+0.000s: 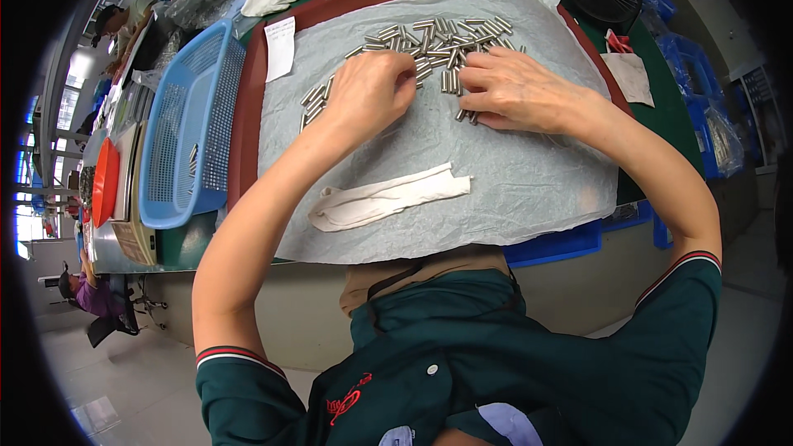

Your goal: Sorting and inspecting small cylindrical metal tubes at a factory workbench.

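Your pins point(438, 54) lie in a loose heap just beyond and between your two hands, with a smaller group to the left, partly hidden by your left hand point(370, 89). A few sit right at the fingertips of your right hand point(514, 91), and a couple poke out just below its thumb. Your left fingers are curled in, narrow; whether they hold a pin, you can't tell from here. Your right fingers are bent and close together over the pins, and their grip can't be made out either.

On the left, a white slip point(280, 48) lies over the tray's edge with faint writing, too small to read. Your shirt point(487, 367) carries red stitched lettering on the chest.

The pins are short, shiny metal cylinders. Under them is thin, crinkled, pale paper point(529, 173), lining a reddish-brown tray point(245, 128). Nearer you lies a folded strip of soft white cloth point(392, 200). Left of the tray stands a blue plastic basket point(168, 219), its walls perforated.
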`<action>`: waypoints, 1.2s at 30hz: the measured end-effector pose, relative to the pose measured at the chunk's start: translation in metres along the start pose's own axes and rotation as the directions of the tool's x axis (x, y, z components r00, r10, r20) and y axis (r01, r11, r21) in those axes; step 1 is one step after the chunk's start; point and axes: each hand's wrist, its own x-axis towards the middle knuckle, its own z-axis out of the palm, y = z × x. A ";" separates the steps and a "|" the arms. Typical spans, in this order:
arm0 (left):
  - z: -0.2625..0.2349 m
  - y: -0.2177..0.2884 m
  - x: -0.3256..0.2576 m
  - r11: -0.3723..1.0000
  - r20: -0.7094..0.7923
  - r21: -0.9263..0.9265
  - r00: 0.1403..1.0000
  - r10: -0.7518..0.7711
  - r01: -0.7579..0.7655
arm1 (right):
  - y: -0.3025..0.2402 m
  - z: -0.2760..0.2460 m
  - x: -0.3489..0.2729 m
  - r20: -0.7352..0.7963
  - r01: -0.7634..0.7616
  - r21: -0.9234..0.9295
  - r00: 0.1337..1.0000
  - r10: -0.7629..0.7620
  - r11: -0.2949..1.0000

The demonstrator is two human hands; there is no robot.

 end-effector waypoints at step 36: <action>0.016 -0.007 0.040 0.654 0.243 0.163 0.672 0.699 -0.739 | -0.012 0.015 -0.005 -0.167 -0.069 0.097 0.982 0.085 0.993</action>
